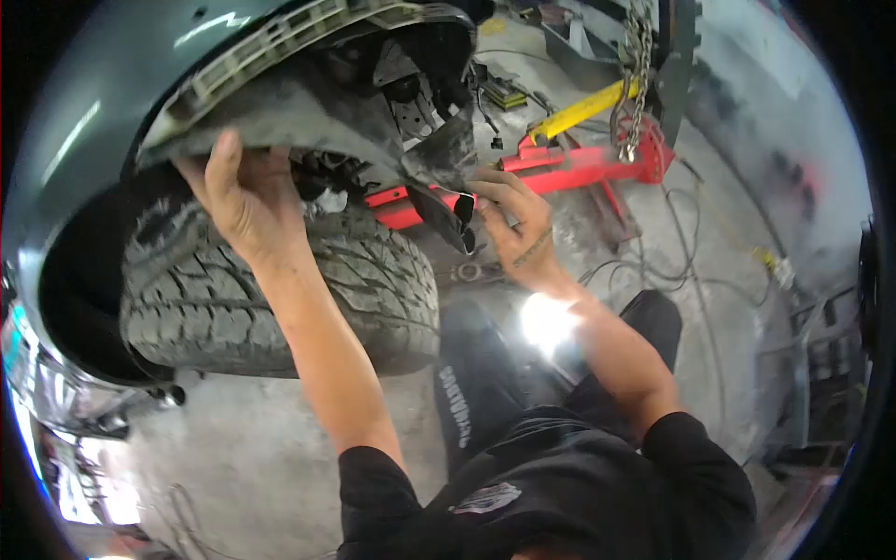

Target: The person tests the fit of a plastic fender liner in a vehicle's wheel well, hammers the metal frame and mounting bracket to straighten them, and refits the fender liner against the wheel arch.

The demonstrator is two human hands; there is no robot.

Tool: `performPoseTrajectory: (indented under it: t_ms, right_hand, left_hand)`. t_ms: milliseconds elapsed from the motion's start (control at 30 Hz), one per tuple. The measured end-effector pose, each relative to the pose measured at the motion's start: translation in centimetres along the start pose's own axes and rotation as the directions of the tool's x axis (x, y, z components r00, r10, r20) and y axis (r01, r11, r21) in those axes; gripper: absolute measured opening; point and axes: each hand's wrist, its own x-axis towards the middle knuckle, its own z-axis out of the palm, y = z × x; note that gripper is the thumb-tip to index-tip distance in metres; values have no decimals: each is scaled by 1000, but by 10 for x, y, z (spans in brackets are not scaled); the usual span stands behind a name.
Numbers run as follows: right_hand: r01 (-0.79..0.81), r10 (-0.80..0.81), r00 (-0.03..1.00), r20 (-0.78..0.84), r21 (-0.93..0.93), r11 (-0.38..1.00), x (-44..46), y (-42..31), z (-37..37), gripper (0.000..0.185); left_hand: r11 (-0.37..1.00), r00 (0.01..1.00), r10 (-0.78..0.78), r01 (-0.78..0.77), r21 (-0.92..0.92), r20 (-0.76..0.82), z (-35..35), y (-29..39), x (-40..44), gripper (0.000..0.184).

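A dark, dusty plastic wheel-arch liner (280,117) hangs under the car's dark green fender (84,121), above a treaded tire (215,303). At the liner's lower edge is my left hand (245,201), its thumb on the outer face and its fingers reaching underneath, gripping it. My right hand (516,222) pinches the liner's torn or folded front end, where a loose flap (439,217) hangs down. Parts of the right hand's fingers are hidden behind the plastic.
Beyond the liner lies a red metal frame arm (579,166) with a yellow bar (588,110) and a hanging chain (637,84). A grey bin (583,51) sits at the top. Cables (686,271) run over the concrete floor at the right.
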Motion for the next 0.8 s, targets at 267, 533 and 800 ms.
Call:
performPoseTrajectory:
  t_ms: [267, 533, 800]
  right_hand:
    - [-230, 235, 971, -49, 84, 969, -44, 19, -5, 29]
    - [-261, 261, 965, 6, 51, 964, -48, 27, 13, 39]
    - [-381, 371, 924, 93, 130, 916, -75, 44, 21, 38]
  left_hand:
    - [995, 991, -100, 102, 13, -90, -15, 1, 4, 28]
    - [992, 990, -127, 128, 18, -55, -8, 5, 2, 26]
    - [989, 992, -125, 126, 75, -16, -5, 6, 0, 28]
